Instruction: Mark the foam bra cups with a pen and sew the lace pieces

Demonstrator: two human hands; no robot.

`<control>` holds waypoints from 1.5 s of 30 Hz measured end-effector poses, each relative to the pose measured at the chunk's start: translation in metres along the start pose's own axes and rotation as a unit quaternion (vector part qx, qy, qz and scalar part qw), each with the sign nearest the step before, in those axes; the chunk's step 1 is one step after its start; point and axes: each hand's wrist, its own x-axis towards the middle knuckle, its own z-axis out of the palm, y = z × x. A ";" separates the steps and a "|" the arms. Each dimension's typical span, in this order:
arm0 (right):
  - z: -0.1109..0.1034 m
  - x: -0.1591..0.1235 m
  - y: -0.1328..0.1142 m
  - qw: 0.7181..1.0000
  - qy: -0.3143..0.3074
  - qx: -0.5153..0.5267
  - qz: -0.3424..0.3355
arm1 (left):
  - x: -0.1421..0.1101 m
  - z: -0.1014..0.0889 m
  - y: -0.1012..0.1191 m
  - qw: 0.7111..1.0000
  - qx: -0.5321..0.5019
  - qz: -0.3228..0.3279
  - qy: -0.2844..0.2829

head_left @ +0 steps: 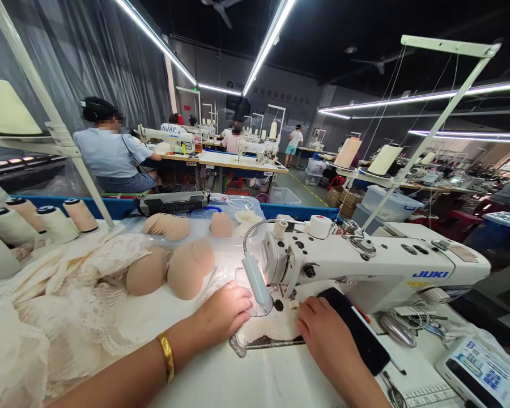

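Observation:
A white sewing machine marked JUKI stands in front of me, its lamp lit over the needle area. My left hand, with a gold bracelet on the wrist, lies left of the needle, fingers closed and bent down. Pale lace fabric shows beside its knuckles. My right hand is on the right side of the machine bed, fingers together and curled down. What is under either hand's fingertips is hidden. Beige moulded bra cups lie to the left.
Cream lace garments pile up at left, near thread cones. A black phone lies beside my right hand, with small scissors and a white box farther right. A dark speaker sits behind. A co-worker sits at another machine.

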 end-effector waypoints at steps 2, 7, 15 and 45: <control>-0.001 -0.016 0.011 0.999 0.007 -0.029 0.022 | -0.010 -0.006 0.006 1.000 -0.007 -0.009 -0.022; 0.006 -0.038 0.020 0.998 0.019 -0.033 0.051 | -0.041 -0.010 0.023 0.997 -0.049 -0.022 -0.051; -0.020 -0.013 -0.047 0.969 -0.097 0.202 0.101 | -0.058 0.013 0.021 0.995 -0.093 -0.029 0.013; -0.035 0.034 -0.097 0.946 -0.297 0.102 0.079 | -0.060 0.008 0.027 0.998 -0.060 -0.009 0.016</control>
